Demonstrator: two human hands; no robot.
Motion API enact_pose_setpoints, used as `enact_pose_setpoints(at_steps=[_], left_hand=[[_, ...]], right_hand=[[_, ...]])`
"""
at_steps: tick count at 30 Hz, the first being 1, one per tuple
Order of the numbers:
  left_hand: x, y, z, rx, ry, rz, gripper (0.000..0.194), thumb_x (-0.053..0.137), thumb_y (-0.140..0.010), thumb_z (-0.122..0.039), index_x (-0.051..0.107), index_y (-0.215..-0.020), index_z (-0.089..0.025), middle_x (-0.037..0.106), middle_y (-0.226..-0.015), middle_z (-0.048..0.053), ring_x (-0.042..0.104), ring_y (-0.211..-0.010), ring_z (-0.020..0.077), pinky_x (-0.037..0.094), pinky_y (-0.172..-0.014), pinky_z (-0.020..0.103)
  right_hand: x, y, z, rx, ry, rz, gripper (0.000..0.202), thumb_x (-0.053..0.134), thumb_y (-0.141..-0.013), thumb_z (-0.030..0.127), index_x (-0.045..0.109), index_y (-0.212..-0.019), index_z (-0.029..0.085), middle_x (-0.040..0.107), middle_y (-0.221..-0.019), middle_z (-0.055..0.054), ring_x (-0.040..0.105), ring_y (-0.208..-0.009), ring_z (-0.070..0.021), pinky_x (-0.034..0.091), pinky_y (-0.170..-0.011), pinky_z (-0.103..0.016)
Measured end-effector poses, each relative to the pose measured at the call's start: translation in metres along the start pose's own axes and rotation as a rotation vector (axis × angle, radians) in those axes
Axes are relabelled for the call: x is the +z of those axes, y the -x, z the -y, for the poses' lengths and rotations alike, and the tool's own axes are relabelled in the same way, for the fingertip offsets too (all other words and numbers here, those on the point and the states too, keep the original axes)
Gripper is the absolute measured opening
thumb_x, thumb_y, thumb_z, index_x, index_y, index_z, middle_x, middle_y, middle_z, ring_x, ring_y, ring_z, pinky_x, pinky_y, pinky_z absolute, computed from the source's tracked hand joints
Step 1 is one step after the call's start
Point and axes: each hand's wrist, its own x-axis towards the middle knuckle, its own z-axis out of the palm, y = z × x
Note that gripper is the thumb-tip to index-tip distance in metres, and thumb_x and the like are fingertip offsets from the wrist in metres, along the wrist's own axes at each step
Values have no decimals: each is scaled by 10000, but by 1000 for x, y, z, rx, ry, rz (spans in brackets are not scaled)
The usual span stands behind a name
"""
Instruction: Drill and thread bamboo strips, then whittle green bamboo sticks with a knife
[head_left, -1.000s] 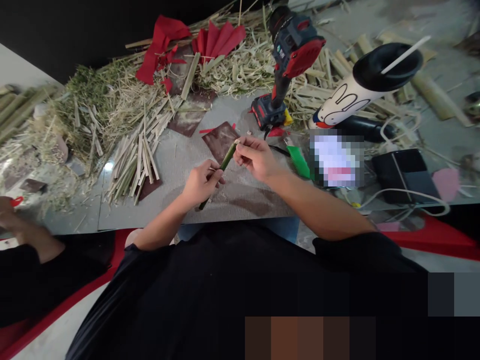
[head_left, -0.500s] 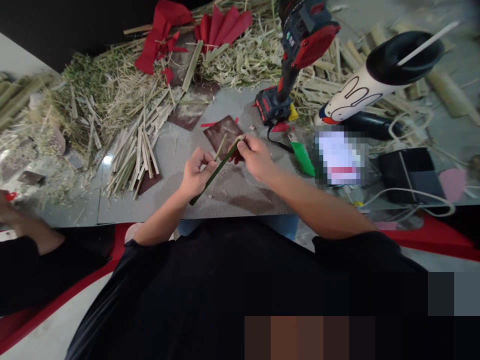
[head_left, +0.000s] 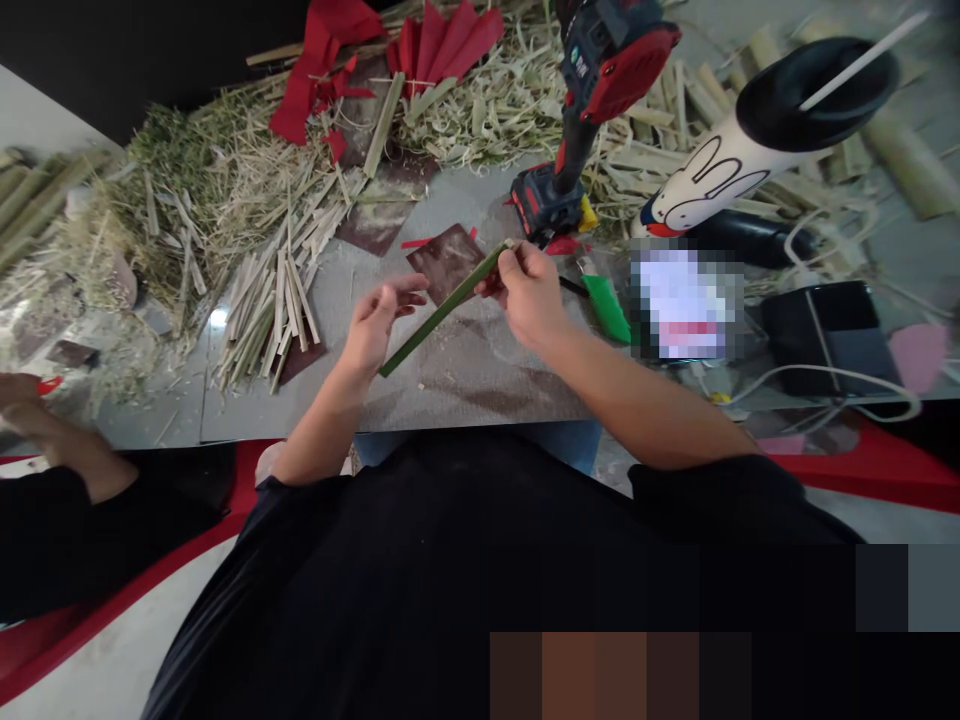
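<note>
Head view: right hand (head_left: 531, 295), angled inward, fingertips pinched on far end of green strip (head_left: 442, 312) above surface (head_left: 495, 395); left hand (head_left: 371, 325), fingers spread, near strip.

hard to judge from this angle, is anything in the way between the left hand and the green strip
Nothing visible stands between the left hand and the green strip; the right hand holds its far end.

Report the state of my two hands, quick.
Left hand: open, nothing visible in its grasp.
Right hand: closed, holding the far end of a green strip.
</note>
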Motion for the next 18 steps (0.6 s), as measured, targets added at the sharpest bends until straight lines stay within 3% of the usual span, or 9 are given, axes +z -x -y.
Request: enact_pose_setpoints(at_steps=[2, 3, 5, 7, 8, 9, 11, 13, 18], left_hand=[[-6, 7, -12, 52, 70, -132, 771, 612, -1014, -917, 861, -1104, -193, 875, -1182, 149, 813, -980, 237, 599, -899, 420], [-8, 15, -19, 171, 66, -270, 700, 651, -1027, -869, 852, -1055, -198, 872, -1104, 123, 799, -922, 219, 588, -860, 411], [-4, 38, -29, 582, -57, -625, 435, 817, -1024, -650, 832, -1015, -216, 832, -1005, 55, 753, -877, 177, 553, -821, 379], [8, 65, -31, 751, -9, -766, 279, 861, -1014, -474, 733, -922, -245, 689, -880, -25, 642, -815, 115, 497, -783, 325], [16, 77, -28, 733, 79, -836, 256, 858, -1013, -429, 708, -923, -242, 654, -871, -36, 612, -765, 100, 492, -763, 310], [26, 88, -23, 613, 154, -812, 260, 922, -948, -411, 724, -966, -243, 687, -936, -38, 646, -767, 93, 511, -751, 295], [43, 100, -12, 201, 257, -564, 492, 1011, -852, -541, 783, -1190, -265, 784, -1248, 17, 812, -944, 153, 594, -783, 300], [56, 101, -3, -2, 364, -436, 641, 998, -829, -689, 769, -1252, -266, 795, -1375, 75, 852, -1047, 205, 650, -848, 327], [56, 86, 0, 80, 426, -637, 581, 1038, -789, -662, 711, -1033, -248, 768, -1045, -6, 734, -871, 108, 631, -795, 249]], right_hand=[[0, -5, 7, -73, -59, -82, 726, 886, -854, 904, 509, -931, 288, 603, -765, 15, 827, -1021, -289, 712, -811, -440], [1, -6, 12, -103, -85, -115, 711, 897, -853, 885, 513, -928, 291, 600, -754, 24, 833, -1027, -289, 723, -850, -457], [4, -3, 26, -157, -122, -158, 661, 905, -878, 828, 522, -942, 293, 625, -754, 32, 840, -970, -276, 729, -898, -479], [11, 9, 40, -202, -139, -176, 584, 887, -934, 764, 545, -991, 294, 700, -816, 26, 832, -875, -248, 727, -915, -485], [17, 18, 45, -220, -144, -190, 541, 874, -963, 735, 563, -1024, 297, 741, -864, 19, 825, -837, -235, 725, -909, -481], [23, 29, 48, -228, -146, -193, 505, 870, -980, 706, 579, -1054, 301, 777, -915, 12, 823, -828, -228, 723, -902, -474], [36, 55, 47, -218, -162, -191, 467, 860, -996, 687, 585, -1069, 316, 795, -942, 21, 825, -833, -223, 720, -872, -456], [49, 84, 38, -174, -160, -142, 414, 840, -1028, 641, 588, -1071, 316, 771, -894, 34, 817, -790, -210, 717, -834, -427], [56, 137, 14, -192, 57, 11, 324, 638, -1153, 613, 578, -1131, 296, 761, -925, 10, 802, -749, -194, 683, -712, -368]])
